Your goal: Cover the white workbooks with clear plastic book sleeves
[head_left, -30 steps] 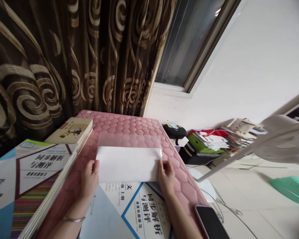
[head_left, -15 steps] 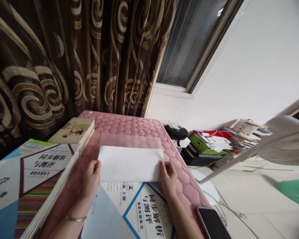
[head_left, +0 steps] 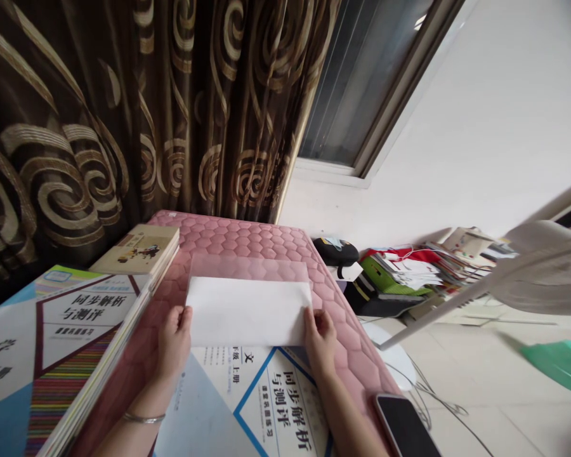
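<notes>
Held level in front of me is a clear plastic sheet (head_left: 250, 268) with a white paper panel (head_left: 250, 313) over its nearer part. My left hand (head_left: 175, 339) pinches the left edge between thumb and fingers. At the right edge, my right hand (head_left: 320, 336) grips it the same way, fingers curled underneath. Below and nearer to me lies a blue and white workbook (head_left: 228, 406), partly covered by the sheet and my right forearm. I cannot tell whether the paper is inside the plastic or on it.
Left on the pink quilted mattress (head_left: 247, 240) are a stack of workbooks (head_left: 85, 330) and a beige book (head_left: 143, 249). A phone (head_left: 406, 426) lies near its right edge. Beyond stand a white fan (head_left: 438, 304), piled papers (head_left: 413, 266) and floor cables (head_left: 438, 397). A patterned curtain (head_left: 171, 114) hangs behind.
Almost nothing differs. Both hands keep their grip on the plastic sheet, and the whole view has shifted very slightly.
</notes>
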The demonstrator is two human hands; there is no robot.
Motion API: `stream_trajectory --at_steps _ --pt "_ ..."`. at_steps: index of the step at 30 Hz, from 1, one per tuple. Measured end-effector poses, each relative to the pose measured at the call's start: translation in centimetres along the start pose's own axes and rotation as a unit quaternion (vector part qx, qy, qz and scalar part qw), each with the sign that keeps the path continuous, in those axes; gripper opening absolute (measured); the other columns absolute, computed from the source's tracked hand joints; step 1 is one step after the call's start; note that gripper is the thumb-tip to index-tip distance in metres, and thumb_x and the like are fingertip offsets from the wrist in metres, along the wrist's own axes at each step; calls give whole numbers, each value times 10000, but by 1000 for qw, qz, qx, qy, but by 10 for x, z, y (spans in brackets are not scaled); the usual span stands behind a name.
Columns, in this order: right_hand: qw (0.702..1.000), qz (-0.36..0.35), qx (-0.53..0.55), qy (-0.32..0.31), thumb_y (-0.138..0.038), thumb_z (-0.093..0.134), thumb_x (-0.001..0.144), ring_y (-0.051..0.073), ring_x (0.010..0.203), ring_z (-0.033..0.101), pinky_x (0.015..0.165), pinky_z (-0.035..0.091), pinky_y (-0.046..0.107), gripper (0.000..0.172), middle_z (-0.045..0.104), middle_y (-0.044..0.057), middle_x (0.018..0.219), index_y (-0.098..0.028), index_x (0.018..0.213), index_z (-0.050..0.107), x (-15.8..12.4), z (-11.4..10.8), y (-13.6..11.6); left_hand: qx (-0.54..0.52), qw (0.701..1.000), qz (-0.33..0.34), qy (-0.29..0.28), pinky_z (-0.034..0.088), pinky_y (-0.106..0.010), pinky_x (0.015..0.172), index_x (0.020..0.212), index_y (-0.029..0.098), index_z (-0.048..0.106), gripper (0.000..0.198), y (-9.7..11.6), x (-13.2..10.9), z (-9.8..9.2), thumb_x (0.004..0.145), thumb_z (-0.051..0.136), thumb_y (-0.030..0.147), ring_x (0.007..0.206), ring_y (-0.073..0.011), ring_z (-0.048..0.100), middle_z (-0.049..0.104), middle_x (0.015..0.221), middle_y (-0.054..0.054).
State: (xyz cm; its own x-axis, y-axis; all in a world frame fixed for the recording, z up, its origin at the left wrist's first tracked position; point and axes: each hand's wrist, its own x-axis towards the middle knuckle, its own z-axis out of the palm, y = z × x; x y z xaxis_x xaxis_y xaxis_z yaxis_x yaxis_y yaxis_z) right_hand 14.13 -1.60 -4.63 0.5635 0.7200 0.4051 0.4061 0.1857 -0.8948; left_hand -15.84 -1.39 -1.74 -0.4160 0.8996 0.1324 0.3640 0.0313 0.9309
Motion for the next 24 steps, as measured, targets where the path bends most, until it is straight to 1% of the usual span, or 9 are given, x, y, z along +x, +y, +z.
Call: stream_trajectory --at_steps 3,5,8,12,17,20,24 --pt "1000 12 8 -7 -693 553 812 173 651 492 599 426 305 484 558 3 673 -221 706 519 1 3 3 -3 1000 3 7 434 -275 578 734 227 532 326 1 0 0 800 450 535 619 -183 567 625 649 -8" --pt "1000 19 8 -3 -713 555 795 170 643 487 599 428 306 503 557 1 668 -219 710 519 2 4 5 -10 1000 6 15 450 -280 606 767 221 551 326 3 -1 -1 794 457 531 659 -191 584 648 693 -21" --pt "1000 18 8 -5 -691 558 809 169 655 486 616 426 309 481 553 -4 679 -218 726 526 1 5 5 -12 1000 10 14 464 -288 634 789 213 570 323 4 -1 -3 789 463 518 695 -201 599 666 729 -37" --pt "1000 18 16 0 -662 562 828 179 690 490 635 420 311 450 549 -4 704 -224 731 527 -2 2 1 6 1000 8 -7 445 -287 585 743 223 541 310 3 -1 -3 814 447 510 625 -192 575 630 654 -15" --pt "1000 13 2 2 -677 539 835 164 654 456 613 403 304 475 507 -18 663 -224 697 498 -3 2 -4 11 1000 -2 -12 432 -277 558 716 231 517 295 3 -1 -3 821 452 499 608 -187 573 622 633 -6" --pt "1000 15 -9 0 -721 524 813 164 639 453 598 393 308 512 505 -16 651 -228 686 484 -2 4 -5 8 1000 0 -1 436 -280 574 697 233 512 304 5 -2 -3 812 455 509 614 -187 570 621 634 -8" --pt "1000 21 -13 2 -755 516 790 164 629 445 597 383 315 537 500 -17 646 -230 684 475 -1 5 -5 -14 1000 13 15 457 -286 624 754 227 551 307 5 -2 -2 797 462 518 673 -196 587 644 691 -18"
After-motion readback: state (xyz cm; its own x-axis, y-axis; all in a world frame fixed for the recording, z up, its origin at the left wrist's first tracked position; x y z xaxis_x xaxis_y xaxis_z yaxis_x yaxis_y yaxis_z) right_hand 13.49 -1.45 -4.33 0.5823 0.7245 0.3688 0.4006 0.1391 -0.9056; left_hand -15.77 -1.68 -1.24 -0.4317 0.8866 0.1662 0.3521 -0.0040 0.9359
